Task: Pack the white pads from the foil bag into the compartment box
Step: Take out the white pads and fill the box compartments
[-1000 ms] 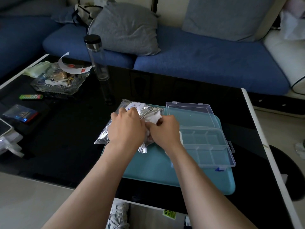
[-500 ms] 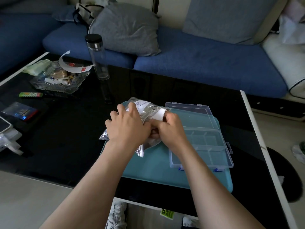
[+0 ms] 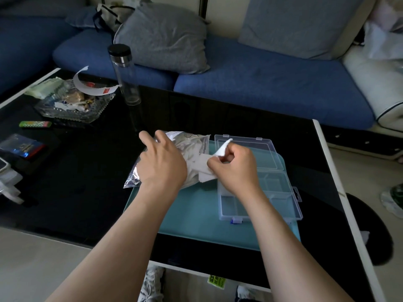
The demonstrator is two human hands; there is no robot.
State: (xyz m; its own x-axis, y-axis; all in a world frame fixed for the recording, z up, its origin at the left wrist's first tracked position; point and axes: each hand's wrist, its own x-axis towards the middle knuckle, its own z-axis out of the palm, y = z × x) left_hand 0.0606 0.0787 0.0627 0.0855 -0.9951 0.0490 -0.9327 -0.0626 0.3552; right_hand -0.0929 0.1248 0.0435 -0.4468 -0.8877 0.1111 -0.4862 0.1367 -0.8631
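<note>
1. My left hand (image 3: 162,164) lies on top of the foil bag (image 3: 192,147) and presses it down. The fingers are spread and only a little bent. I cannot see if the thumb holds the bag from below.
2. My right hand (image 3: 234,168) is closed, with the fingers curled. It pinches one white pad (image 3: 224,147), which stands up from my fingers with its corner pointing away from me.
3. This pad is above the left edge of the compartment box (image 3: 290,211), over the line where the lid meets the tray. It does not touch the box.
4. More white pads (image 3: 202,164) stick out from the mouth of the foil bag, just beside the left wall of the box and touching my right hand.
5. The foil bag is silver and wrinkled. It lies directly left of the box, and its mouth faces the box.
6. The box is of clear plastic and it is open. Its lid (image 3: 259,153) lies flat on the far side, and the tray with compartments is on the near side. My right wrist covers the left compartments.
7. A small blue latch (image 3: 236,220) sits on the near edge of the box.
8. Under the box is a teal mat (image 3: 196,216), and this mat lies on a black glass table (image 3: 87,171).
9. Far left of the box and beyond it stands a clear bottle (image 3: 126,79) with a black cap. More to the left is a glass dish (image 3: 72,109) with wrappers in it.
</note>
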